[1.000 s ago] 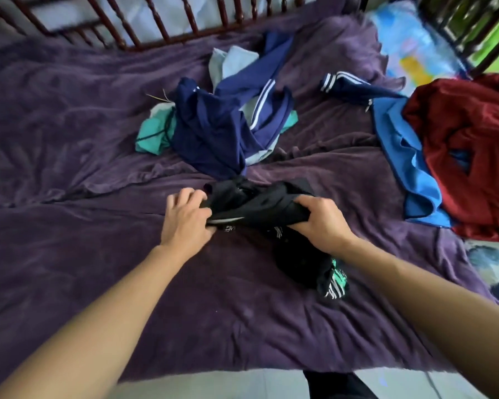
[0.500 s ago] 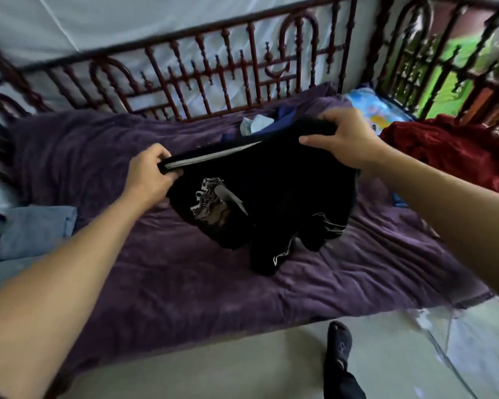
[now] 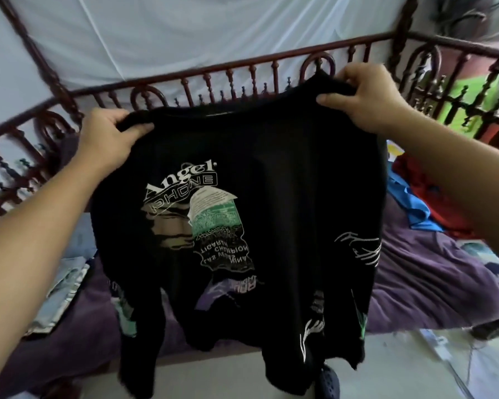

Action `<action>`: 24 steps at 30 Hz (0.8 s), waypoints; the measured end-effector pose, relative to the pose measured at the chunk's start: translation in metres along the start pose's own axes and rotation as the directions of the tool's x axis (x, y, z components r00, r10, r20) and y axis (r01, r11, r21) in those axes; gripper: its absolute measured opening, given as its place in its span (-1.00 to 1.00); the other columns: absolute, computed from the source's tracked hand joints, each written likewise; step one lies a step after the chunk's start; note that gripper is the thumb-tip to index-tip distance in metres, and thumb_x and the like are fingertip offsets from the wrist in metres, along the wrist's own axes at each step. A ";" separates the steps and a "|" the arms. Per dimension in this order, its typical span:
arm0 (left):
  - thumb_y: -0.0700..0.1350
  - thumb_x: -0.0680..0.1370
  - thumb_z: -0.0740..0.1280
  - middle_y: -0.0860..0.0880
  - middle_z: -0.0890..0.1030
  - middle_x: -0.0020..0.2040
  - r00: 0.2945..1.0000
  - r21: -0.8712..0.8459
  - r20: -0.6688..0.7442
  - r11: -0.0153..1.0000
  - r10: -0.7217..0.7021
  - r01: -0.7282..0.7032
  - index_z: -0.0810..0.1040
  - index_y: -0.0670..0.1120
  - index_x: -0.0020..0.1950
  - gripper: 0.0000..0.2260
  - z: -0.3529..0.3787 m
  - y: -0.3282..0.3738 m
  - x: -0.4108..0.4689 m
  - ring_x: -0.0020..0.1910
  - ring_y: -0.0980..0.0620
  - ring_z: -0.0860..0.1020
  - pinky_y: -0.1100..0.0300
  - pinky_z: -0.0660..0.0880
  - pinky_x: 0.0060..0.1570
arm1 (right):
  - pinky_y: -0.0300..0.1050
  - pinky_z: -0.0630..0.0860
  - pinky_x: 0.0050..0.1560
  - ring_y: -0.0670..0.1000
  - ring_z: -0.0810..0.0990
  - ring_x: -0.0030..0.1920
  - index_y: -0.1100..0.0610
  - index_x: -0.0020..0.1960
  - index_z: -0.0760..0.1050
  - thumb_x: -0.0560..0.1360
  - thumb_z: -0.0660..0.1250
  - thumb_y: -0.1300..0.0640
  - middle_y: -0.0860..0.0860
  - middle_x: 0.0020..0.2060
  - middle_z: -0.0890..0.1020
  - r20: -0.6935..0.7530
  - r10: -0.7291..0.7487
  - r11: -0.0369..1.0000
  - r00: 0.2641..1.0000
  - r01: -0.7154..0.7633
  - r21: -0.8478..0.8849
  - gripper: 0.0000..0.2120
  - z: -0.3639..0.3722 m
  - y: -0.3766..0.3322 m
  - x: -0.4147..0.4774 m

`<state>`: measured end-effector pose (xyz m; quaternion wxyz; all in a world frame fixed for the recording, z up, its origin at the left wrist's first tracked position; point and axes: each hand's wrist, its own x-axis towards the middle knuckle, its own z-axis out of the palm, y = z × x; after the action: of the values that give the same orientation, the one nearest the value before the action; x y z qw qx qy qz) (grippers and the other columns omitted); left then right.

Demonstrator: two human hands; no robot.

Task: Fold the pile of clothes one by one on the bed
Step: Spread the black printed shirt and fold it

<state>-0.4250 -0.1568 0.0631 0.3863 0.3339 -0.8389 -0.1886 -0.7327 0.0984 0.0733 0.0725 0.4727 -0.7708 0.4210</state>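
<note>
A black T-shirt [image 3: 285,174] with a white, green and tan print hangs spread out in the air in front of me, above the bed. My left hand [image 3: 107,136] grips its top edge at the left corner. My right hand [image 3: 363,96] grips the top edge at the right corner, a little higher. The shirt hides most of the bed behind it, including the pile of other clothes in the middle.
The bed has a purple blanket [image 3: 421,272] and a dark red railing [image 3: 242,73] behind. Red [image 3: 415,174] and blue [image 3: 406,197] garments lie at the right. Folded light fabric [image 3: 61,292] lies at the left. A dark shoe [image 3: 327,381] stands on the floor below.
Both hands have lifted the black T-shirt from the blanket up into the air and pulled it apart, so it now hangs open and flat instead of bunched.
</note>
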 end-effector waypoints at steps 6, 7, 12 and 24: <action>-0.11 0.51 0.41 -0.09 0.66 -0.01 0.991 0.056 0.118 0.997 -0.058 0.052 0.65 -0.19 0.09 -0.79 0.071 -0.075 0.011 -0.06 0.12 0.51 0.41 0.36 -0.17 | -0.21 0.26 -0.22 0.00 0.47 -0.20 0.07 -0.11 0.48 0.42 0.47 -0.01 0.02 -0.23 0.52 0.148 0.117 0.993 0.982 -0.112 -0.041 -0.78 0.089 0.061 0.020; -0.13 0.52 0.41 -0.11 0.66 -0.01 0.986 0.066 0.148 0.995 -0.081 0.072 0.65 -0.20 0.07 -0.80 0.086 -0.091 0.013 -0.06 0.10 0.51 0.37 0.37 -0.15 | -0.19 0.30 -0.19 0.01 0.50 -0.17 0.06 -0.10 0.48 0.41 0.48 -0.02 0.02 -0.21 0.54 0.177 0.130 0.991 0.976 -0.123 -0.049 -0.78 0.107 0.075 0.025; -0.13 0.53 0.38 -0.17 0.67 -0.16 0.907 0.205 0.297 0.948 -0.297 0.244 0.65 -0.14 -0.08 -0.90 0.165 -0.176 0.030 -0.17 -0.03 0.57 0.11 0.49 -0.12 | -0.02 0.41 -0.12 0.20 0.58 -0.03 0.06 -0.05 0.49 0.43 0.43 -0.12 0.10 -0.11 0.62 0.312 0.221 0.970 0.924 -0.174 -0.171 -0.72 0.213 0.154 0.054; -0.08 0.53 0.34 -0.18 0.62 0.05 0.709 0.562 0.273 0.706 -0.650 0.431 0.66 -0.05 0.03 -0.86 0.339 -0.309 0.044 0.08 -0.23 0.55 0.05 0.44 -0.07 | 0.01 0.38 -0.09 0.23 0.51 0.11 0.09 0.09 0.46 0.50 0.33 0.02 0.21 0.01 0.59 0.454 0.492 0.825 0.743 -0.231 -0.516 -0.78 0.436 0.299 0.090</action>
<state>-0.5804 -0.3860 -0.3050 0.0145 0.5993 -0.7831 -0.1655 -0.8933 -0.2154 -0.3314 -0.1446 0.3853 -0.9073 0.0869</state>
